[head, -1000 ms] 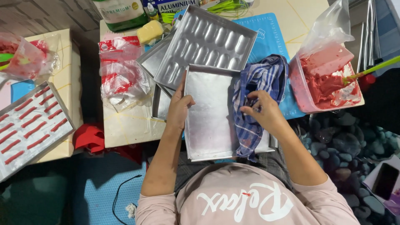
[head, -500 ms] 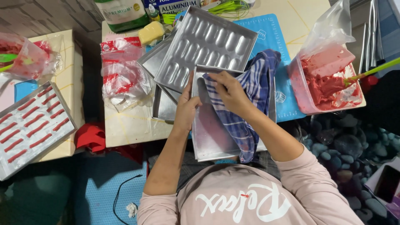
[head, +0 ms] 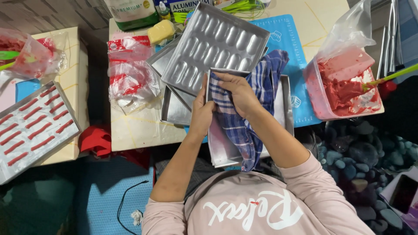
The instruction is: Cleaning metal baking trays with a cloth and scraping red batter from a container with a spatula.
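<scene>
We see a cloth (head: 244, 126) checked in blue, white and dark stripes against a plain silver-grey metal tray (head: 220, 148), with a second silver-grey tray (head: 217, 43) of oval moulds near the far edge of the pale beige table (head: 139, 126). At the table's right edge we note a pink tub (head: 344, 87) of red mixture on a bright blue mat (head: 289, 52). On the lower left surface, a grey tray (head: 32, 126) bears red strips, and our sleeves (head: 313, 191) are pale pink.

Two hands (head: 202, 115), one checked cloth (head: 244, 126), two moulded trays (head: 215, 45), one pink tub (head: 344, 89).

Low pale table (head: 139, 126), pebbled floor (head: 357, 161)
</scene>
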